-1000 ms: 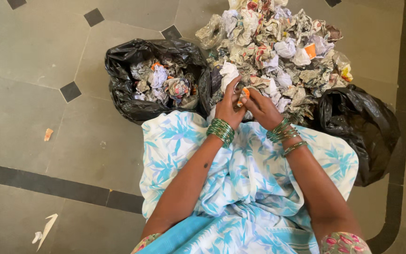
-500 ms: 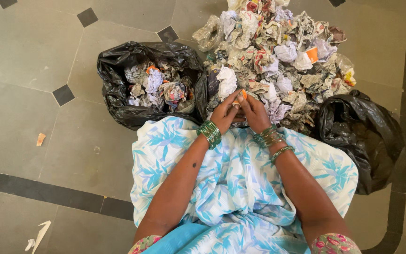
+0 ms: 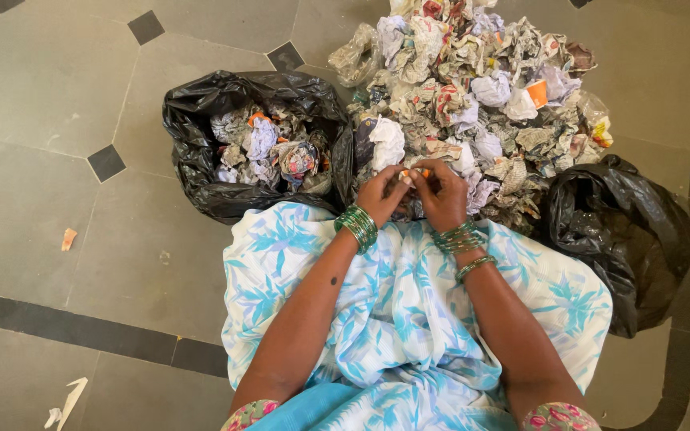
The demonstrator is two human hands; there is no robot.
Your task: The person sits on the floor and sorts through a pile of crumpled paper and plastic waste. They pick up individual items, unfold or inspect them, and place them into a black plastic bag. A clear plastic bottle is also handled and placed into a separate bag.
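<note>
My left hand [image 3: 381,194] and my right hand [image 3: 442,195] meet in front of my knees, both pinching one small crumpled scrap of paper [image 3: 411,174] with orange on it. Green bangles ring both wrists. Just beyond the hands lies a big heap of crumpled newspaper balls [image 3: 473,88]. To the left of the hands an open black plastic bag [image 3: 201,160] holds several crumpled paper balls [image 3: 269,148]. My lap is covered by a white and blue leaf-print cloth [image 3: 393,303].
A second black plastic bag [image 3: 632,231] lies bunched at the right. The floor is grey tile with small black squares [image 3: 107,162] and dark border strips [image 3: 73,323]. Small paper bits lie at the left [image 3: 66,239] and lower left [image 3: 65,403].
Both hands have drawn slightly nearer to me with the orange scrap and closed tighter around it. The view shifted a little to the right and down.
</note>
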